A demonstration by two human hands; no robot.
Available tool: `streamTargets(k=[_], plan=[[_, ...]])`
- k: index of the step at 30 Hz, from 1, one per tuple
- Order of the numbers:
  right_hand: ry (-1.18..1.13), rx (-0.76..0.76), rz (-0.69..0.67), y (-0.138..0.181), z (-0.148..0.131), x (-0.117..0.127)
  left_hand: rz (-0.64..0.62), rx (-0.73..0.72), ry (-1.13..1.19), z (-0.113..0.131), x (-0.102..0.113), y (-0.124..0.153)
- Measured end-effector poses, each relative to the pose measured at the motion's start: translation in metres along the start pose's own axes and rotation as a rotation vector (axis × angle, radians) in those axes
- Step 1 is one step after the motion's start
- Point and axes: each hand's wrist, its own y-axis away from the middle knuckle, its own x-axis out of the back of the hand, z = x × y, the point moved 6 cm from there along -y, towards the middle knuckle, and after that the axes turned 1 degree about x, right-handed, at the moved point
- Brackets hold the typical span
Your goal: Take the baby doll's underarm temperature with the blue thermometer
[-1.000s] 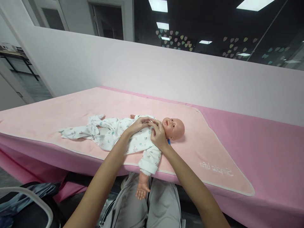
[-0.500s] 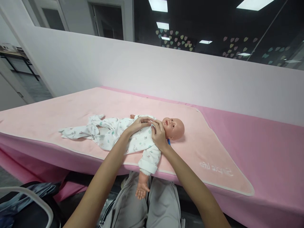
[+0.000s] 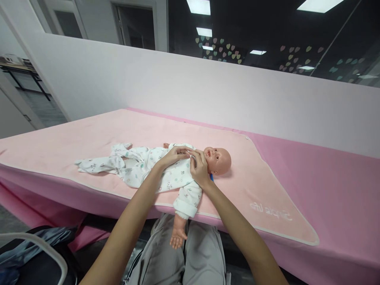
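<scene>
A baby doll (image 3: pixel 218 161) lies on its back, head to the right, dressed in a white printed romper (image 3: pixel 133 174). Both hands meet at the upper chest, just below the doll's chin. My left hand (image 3: pixel 175 155) is closed, its fingertips pinching the romper's front. From the other side my right hand (image 3: pixel 199 167) curls its fingers onto the same spot, closed on the cloth near the collar. The fingertips nearly touch, and what lies between them is too small to make out. One doll arm (image 3: pixel 178 231) hangs over the near edge in a cuffed sleeve.
Under the doll a pale pink mat (image 3: pixel 252 198) with a white border covers a darker pink table cover (image 3: pixel 341 190). A white wall (image 3: pixel 208 95) rises behind. At the lower left stands a chair (image 3: pixel 44 245) with dark cloth on it.
Almost nothing differs. Both hands stay at the romper's upper front with slight finger movement, and the view has shifted a little.
</scene>
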Motion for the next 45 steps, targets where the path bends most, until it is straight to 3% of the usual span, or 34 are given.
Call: streamTargets(k=[7,13,18,22,30,38,45], plan=[[0.002,0.018,-0.036,0.002,0.004,-0.002,0.023,0.017,-0.010,0.002,0.000,-0.001],[0.096,0.062,-0.204,-0.001,-0.003,-0.012,0.314,0.044,-0.133,0.011,0.027,0.016],[0.112,0.113,-0.328,0.000,-0.015,-0.025,0.161,0.090,-0.254,0.018,0.026,0.049],[0.073,0.056,-0.333,0.002,-0.014,-0.027,0.155,0.064,-0.256,0.021,0.020,0.067],[0.091,0.043,-0.337,0.004,-0.010,-0.028,0.530,-0.067,-0.552,0.023,0.011,0.077],[0.198,0.111,-0.321,0.005,-0.013,-0.030,0.439,-0.036,-0.451,0.025,0.010,0.081],[0.190,0.087,-0.342,0.004,-0.013,-0.030,0.458,-0.021,-0.389,0.016,0.016,0.081]])
